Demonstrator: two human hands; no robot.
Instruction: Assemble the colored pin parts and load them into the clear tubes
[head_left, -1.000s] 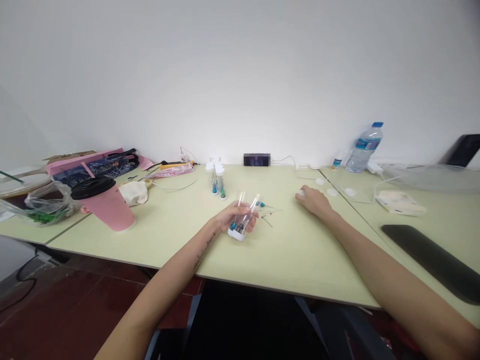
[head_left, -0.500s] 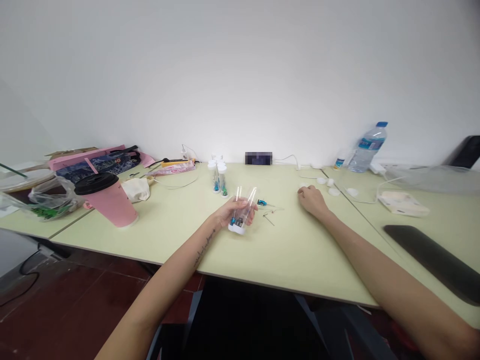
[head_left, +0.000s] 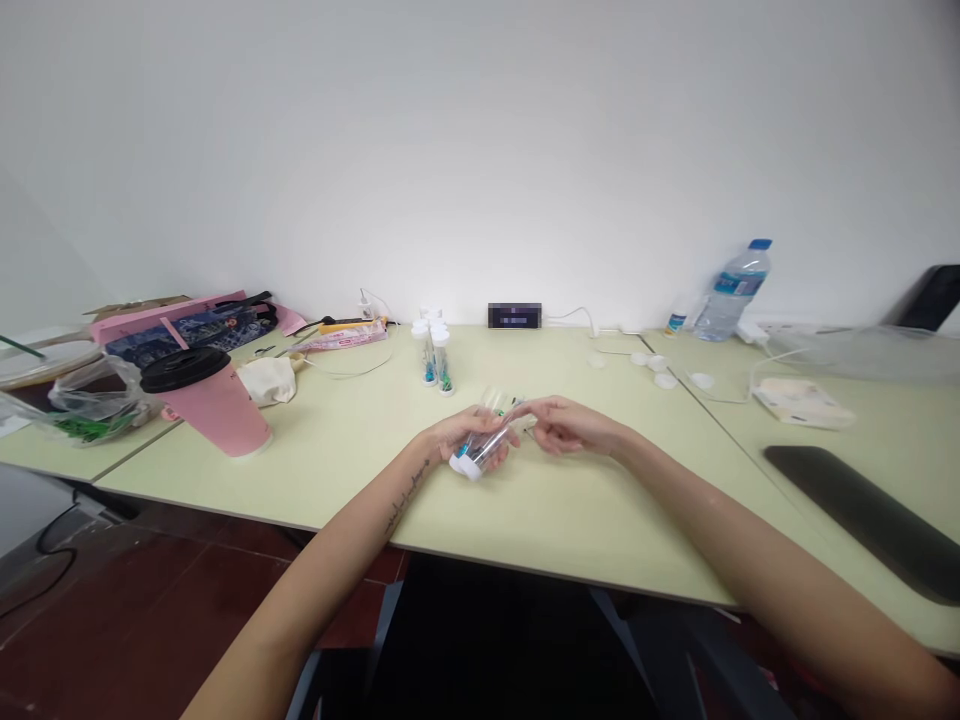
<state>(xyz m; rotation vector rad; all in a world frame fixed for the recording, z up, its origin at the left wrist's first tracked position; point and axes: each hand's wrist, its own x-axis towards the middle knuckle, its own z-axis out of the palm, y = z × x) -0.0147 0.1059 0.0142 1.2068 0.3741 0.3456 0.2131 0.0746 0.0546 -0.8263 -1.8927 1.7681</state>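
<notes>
My left hand (head_left: 457, 432) is closed around clear plastic tubes (head_left: 480, 450) with white bases, tilted toward the right, with small blue parts inside. My right hand (head_left: 566, 428) has come beside them, its fingers pinched together at the open ends of the tubes; what it pinches is too small to make out. Both hands hover just above the pale green table (head_left: 570, 500). Farther back stand capped tubes (head_left: 435, 358) with blue and green contents.
A pink cup with a black lid (head_left: 206, 398) stands at the left, near a white cloth (head_left: 266, 380) and a plastic bag (head_left: 90, 400). Several white caps (head_left: 660, 370), a water bottle (head_left: 731, 292) and a black pad (head_left: 862, 515) lie to the right.
My right hand moved left from the white caps to the open ends of the tubes. My left hand tilted the tubes further toward the right.
</notes>
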